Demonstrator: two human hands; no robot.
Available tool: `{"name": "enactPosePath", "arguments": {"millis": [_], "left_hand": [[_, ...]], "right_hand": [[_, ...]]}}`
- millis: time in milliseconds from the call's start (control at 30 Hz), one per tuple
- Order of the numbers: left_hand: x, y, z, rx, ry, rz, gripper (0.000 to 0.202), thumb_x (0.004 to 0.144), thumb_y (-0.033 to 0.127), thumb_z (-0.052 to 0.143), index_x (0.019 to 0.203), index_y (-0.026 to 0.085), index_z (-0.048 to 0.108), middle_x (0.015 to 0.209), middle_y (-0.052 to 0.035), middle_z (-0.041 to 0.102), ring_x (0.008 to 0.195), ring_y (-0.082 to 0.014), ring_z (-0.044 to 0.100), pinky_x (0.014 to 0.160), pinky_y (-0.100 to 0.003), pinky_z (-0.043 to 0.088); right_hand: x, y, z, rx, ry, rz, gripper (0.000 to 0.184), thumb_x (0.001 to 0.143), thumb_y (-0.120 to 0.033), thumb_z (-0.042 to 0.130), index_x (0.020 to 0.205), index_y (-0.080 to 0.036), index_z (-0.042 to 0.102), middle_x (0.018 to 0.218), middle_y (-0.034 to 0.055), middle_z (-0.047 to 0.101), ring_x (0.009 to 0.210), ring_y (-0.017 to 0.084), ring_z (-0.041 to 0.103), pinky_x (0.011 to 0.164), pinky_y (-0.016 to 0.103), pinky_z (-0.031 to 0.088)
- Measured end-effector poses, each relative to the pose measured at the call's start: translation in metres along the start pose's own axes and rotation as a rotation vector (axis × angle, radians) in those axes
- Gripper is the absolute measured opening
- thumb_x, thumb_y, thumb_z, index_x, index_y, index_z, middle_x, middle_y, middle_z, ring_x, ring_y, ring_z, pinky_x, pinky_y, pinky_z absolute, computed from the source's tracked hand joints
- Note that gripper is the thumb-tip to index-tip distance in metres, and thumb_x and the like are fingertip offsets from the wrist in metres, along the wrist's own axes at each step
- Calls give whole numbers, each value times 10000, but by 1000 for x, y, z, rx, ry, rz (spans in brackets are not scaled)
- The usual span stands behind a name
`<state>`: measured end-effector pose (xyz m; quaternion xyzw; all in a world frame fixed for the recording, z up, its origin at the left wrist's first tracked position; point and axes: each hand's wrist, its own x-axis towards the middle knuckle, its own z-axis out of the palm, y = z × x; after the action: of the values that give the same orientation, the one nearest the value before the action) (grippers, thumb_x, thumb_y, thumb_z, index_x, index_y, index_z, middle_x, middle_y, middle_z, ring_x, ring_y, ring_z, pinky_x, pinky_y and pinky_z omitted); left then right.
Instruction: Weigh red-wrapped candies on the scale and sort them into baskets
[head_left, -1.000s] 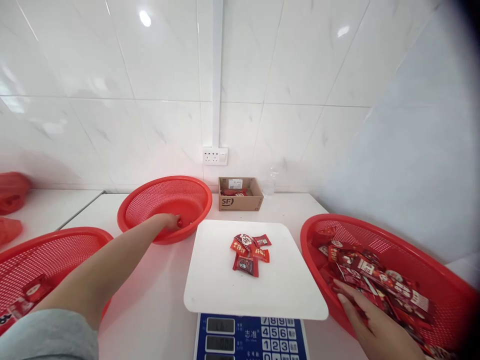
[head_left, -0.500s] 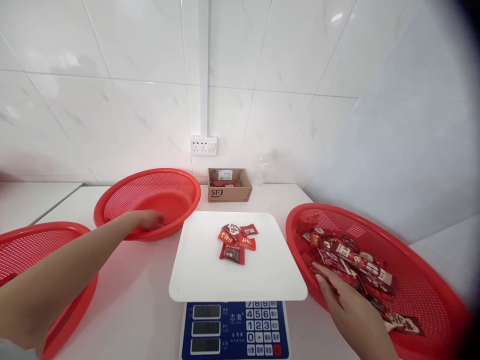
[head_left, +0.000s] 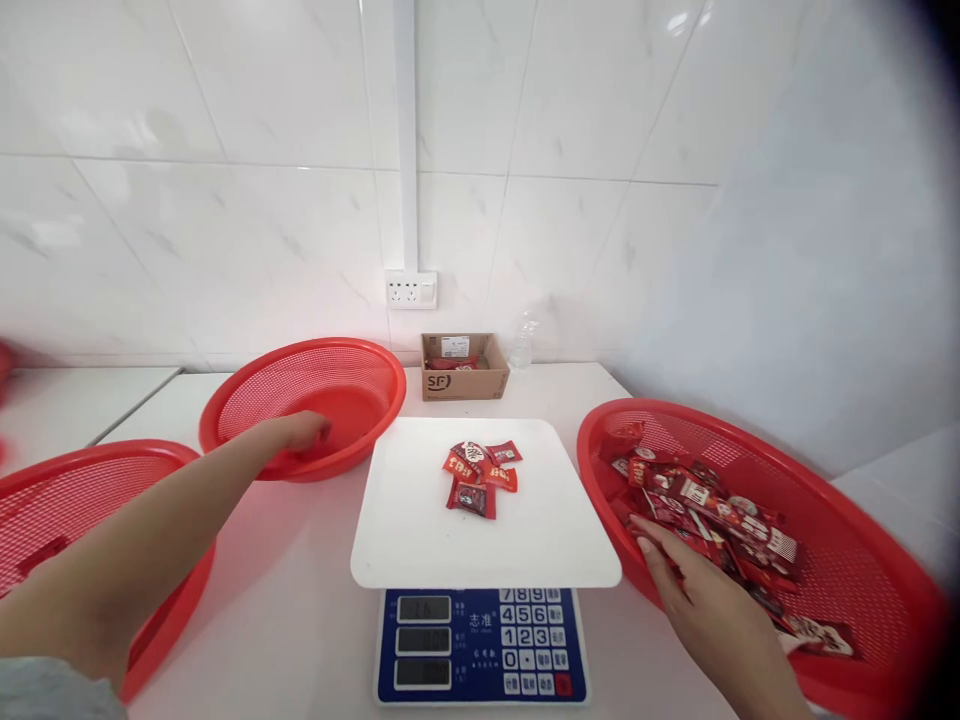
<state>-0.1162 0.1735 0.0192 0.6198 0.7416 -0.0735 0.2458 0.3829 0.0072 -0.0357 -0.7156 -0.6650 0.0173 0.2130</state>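
as a scale (head_left: 480, 640) waits between them, left hand (head_left: 304, 432) curled in empty basket (head_left: 247, 385), fingers' grip unclear, right hand (head_left: 694, 600) spread flat on packets (head_left: 720, 515)

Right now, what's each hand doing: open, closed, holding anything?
Left hand: inside the far red basket, fingers curled; whether it holds anything cannot be told.
Right hand: open, fingers resting on the packets in the right basket, gripping nothing.

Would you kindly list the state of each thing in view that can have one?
Scale: switched on, digits unreadable.
Scale platter: bears a small heap of red packets.
Far basket: nearly empty, left hand inside.
Right basket: holds many packets, right hand resting on them.
Near-left basket: almost empty.
Cardboard box: open.
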Motion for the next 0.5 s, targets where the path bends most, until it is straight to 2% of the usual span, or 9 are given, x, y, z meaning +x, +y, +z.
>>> {"name": "enactPosePath", "arguments": {"millis": [100,200,367,500], "left_hand": [[3,-7,-18,13,-64,65,327,883,326,546,1165,161,532,1151,-85,573,962,-203,595,807,-406,517],[3,-18,-24,42,-135,74,331,885,330,542,1170,161,529,1146,-84,576,954,-201,598,802,-402,519],[3,-27,-15,183,-286,10,302,879,325,553,1146,184,550,1163,-80,570,988,-208,587,822,-400,510],[1,-10,-7,212,-331,66,306,883,325,546,1154,183,546,1177,-83,564,995,-206,583,834,-406,505]], "right_hand": [[1,8,6,45,45,-75,411,866,-411,368,1143,-243,620,1104,64,692,980,251,654,817,359,516],[2,18,14,73,78,-101,405,851,-416,389,1132,-249,627,1058,63,707,946,262,663,825,372,516],[8,25,17,104,117,-127,402,812,-430,443,1116,-252,637,1083,55,693,1037,276,621,899,398,495],[14,18,11,167,131,-151,370,803,-423,460,1073,-274,665,1082,62,687,1123,295,565,964,429,458]]}}
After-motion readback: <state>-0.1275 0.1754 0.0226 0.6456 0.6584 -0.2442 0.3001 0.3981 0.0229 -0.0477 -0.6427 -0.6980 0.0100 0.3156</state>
